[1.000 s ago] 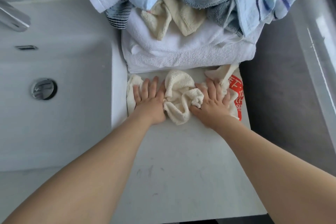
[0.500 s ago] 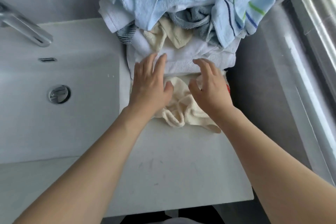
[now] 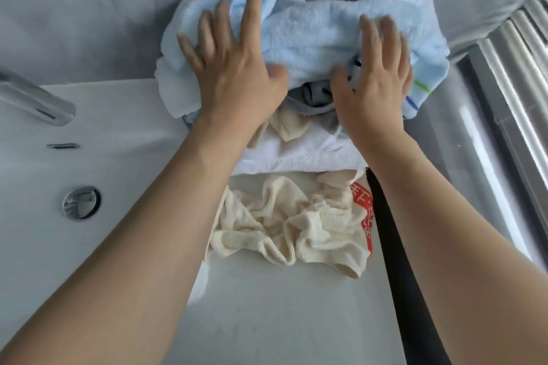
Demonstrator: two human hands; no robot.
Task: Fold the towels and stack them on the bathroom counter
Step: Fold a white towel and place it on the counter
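Pressing down at the upper centre of the frame, the left hand (image 3: pixel 234 68) and the right hand (image 3: pixel 375 74) are laid flat, fingers spread and gripping nothing, on the fluffy light-blue terry towel (image 3: pixel 308 35) that tops the heap. A crumpled cream terry towel with red print (image 3: pixel 296 225) is seen below it on the white bathroom counter (image 3: pixel 281 311), beside the white ceramic sink (image 3: pixel 44 231) at left.

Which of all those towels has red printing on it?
The crumpled cream towel lying alone on the counter, nearest the person. Red print runs along its right edge; the pile's light blue towel has only thin blue and green stripes.
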